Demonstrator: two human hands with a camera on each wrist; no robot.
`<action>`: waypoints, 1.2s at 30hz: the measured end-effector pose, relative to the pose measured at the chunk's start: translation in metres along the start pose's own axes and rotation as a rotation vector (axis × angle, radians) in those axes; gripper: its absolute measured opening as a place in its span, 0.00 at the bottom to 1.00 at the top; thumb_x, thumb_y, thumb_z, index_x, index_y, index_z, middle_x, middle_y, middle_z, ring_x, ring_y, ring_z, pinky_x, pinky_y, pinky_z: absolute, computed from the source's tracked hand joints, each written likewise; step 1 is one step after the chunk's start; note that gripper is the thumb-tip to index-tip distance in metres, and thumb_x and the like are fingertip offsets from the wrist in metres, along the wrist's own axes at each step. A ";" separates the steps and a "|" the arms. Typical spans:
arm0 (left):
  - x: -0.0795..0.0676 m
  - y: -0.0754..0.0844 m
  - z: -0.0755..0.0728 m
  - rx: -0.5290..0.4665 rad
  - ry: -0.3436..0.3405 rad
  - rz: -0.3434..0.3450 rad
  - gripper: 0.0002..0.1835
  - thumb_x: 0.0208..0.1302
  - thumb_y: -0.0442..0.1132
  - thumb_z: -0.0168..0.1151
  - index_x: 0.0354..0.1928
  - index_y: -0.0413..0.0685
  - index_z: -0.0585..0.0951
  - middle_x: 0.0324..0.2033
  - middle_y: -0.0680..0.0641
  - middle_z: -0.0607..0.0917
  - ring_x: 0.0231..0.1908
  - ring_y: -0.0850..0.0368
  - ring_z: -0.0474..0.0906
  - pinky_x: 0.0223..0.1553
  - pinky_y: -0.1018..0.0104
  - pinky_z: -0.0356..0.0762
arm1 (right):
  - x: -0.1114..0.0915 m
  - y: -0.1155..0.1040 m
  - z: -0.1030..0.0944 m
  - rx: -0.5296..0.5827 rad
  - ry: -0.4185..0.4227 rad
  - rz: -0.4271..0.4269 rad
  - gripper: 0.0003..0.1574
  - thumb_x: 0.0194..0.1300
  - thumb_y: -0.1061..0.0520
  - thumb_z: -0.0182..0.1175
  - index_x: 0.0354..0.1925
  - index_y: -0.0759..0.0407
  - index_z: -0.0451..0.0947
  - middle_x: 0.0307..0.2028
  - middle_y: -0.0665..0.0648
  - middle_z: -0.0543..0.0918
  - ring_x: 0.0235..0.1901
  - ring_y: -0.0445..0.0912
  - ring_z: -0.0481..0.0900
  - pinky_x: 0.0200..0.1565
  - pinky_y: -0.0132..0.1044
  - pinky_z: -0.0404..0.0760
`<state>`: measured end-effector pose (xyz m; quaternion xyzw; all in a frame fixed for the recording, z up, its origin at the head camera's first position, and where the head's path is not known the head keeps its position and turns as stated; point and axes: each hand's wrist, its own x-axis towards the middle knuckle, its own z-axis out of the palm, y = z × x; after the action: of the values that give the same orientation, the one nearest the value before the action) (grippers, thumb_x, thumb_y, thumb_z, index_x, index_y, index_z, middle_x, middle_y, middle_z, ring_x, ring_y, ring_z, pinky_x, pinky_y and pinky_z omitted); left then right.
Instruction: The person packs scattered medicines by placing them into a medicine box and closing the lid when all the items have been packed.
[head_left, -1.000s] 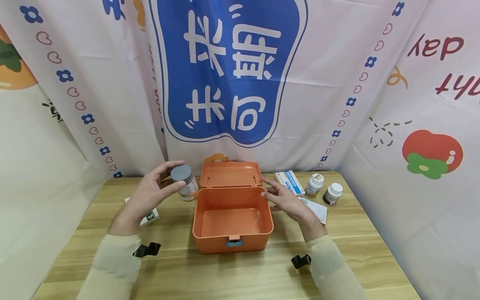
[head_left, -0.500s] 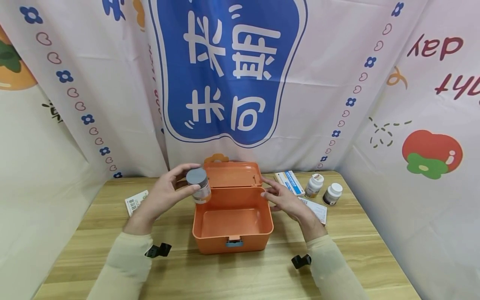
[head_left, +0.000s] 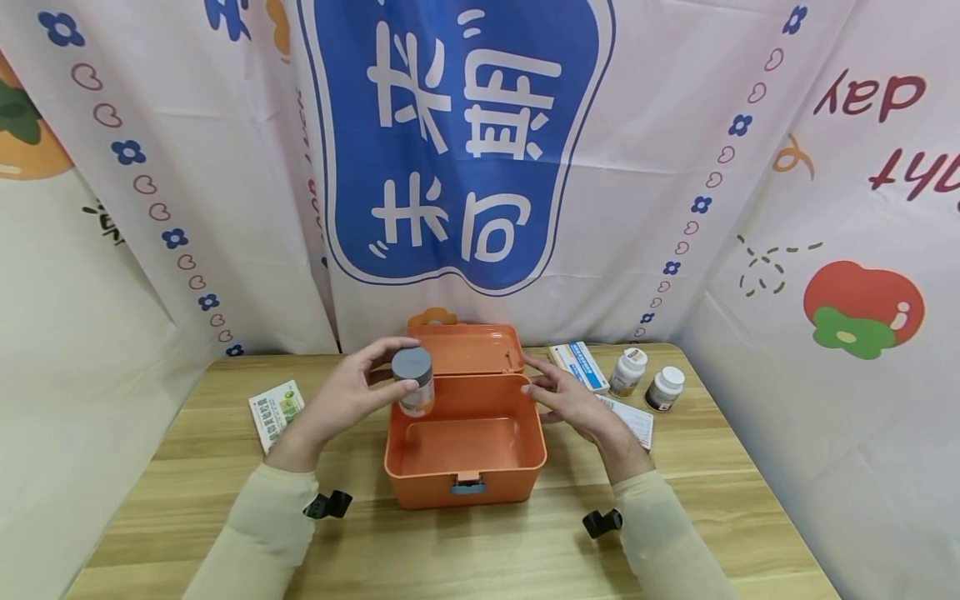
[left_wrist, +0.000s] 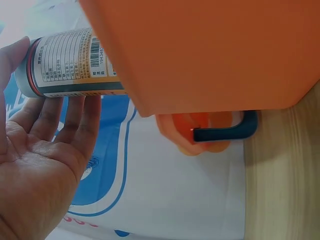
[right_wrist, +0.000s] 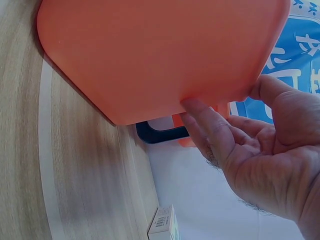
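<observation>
An orange plastic storage box (head_left: pixel 467 492) with a blue latch stands on the table, its lid (head_left: pixel 472 350) tipped back. In the head view nothing shows inside it. My left hand (head_left: pixel 341 404) grips a pill bottle (head_left: pixel 417 397) with a grey cap and a white and orange label. The bottle is held upright over the box's back left corner; in the left wrist view the box wall (left_wrist: pixel 210 55) hides its lower end. My right hand (head_left: pixel 573 406) holds the back right corner, thumb at the rim and fingers (right_wrist: pixel 207 117) along the outside wall.
Right of the box lie a blue and white carton (head_left: pixel 580 367) and a white carton (head_left: pixel 630 419), beside two white-capped bottles (head_left: pixel 628 372). A green and white carton (head_left: pixel 276 410) lies at left. A printed curtain (head_left: pixel 465 167) hangs behind the table (head_left: pixel 420 554).
My left hand has carried the pill bottle rightward from beside the box to over its back left corner. The green and white carton now shows more fully. The right hand stays at the rim.
</observation>
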<state>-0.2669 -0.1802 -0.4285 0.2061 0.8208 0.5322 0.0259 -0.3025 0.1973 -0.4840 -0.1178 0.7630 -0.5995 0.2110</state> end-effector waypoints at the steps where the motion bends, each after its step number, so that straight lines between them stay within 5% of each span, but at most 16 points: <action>1: 0.000 -0.001 0.001 0.001 -0.004 0.002 0.32 0.68 0.51 0.73 0.72 0.68 0.75 0.64 0.48 0.81 0.63 0.45 0.82 0.65 0.47 0.81 | 0.000 0.000 0.000 0.000 0.000 0.001 0.45 0.79 0.49 0.59 0.85 0.42 0.51 0.71 0.68 0.75 0.68 0.59 0.80 0.54 0.53 0.89; 8: 0.002 -0.006 0.007 0.023 -0.023 0.004 0.31 0.66 0.52 0.75 0.69 0.74 0.76 0.60 0.49 0.84 0.59 0.46 0.83 0.63 0.42 0.81 | 0.001 0.000 0.000 -0.001 -0.002 0.000 0.45 0.79 0.50 0.59 0.85 0.42 0.51 0.71 0.68 0.75 0.67 0.58 0.80 0.54 0.54 0.89; 18: 0.003 -0.009 0.014 0.053 -0.058 -0.021 0.32 0.64 0.53 0.76 0.70 0.69 0.76 0.59 0.52 0.84 0.61 0.46 0.81 0.66 0.40 0.78 | 0.000 0.000 0.000 -0.004 -0.004 -0.008 0.45 0.79 0.51 0.59 0.85 0.43 0.51 0.70 0.69 0.76 0.67 0.60 0.80 0.54 0.54 0.89; 36: 0.004 -0.013 0.023 0.322 -0.094 0.002 0.33 0.62 0.45 0.79 0.69 0.66 0.78 0.61 0.54 0.84 0.57 0.52 0.81 0.63 0.47 0.82 | -0.001 0.000 0.000 -0.008 0.000 -0.006 0.45 0.79 0.50 0.59 0.85 0.42 0.51 0.70 0.69 0.75 0.68 0.61 0.79 0.53 0.53 0.89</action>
<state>-0.2686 -0.1635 -0.4487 0.2330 0.8932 0.3834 0.0303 -0.3019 0.1974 -0.4838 -0.1210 0.7649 -0.5973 0.2085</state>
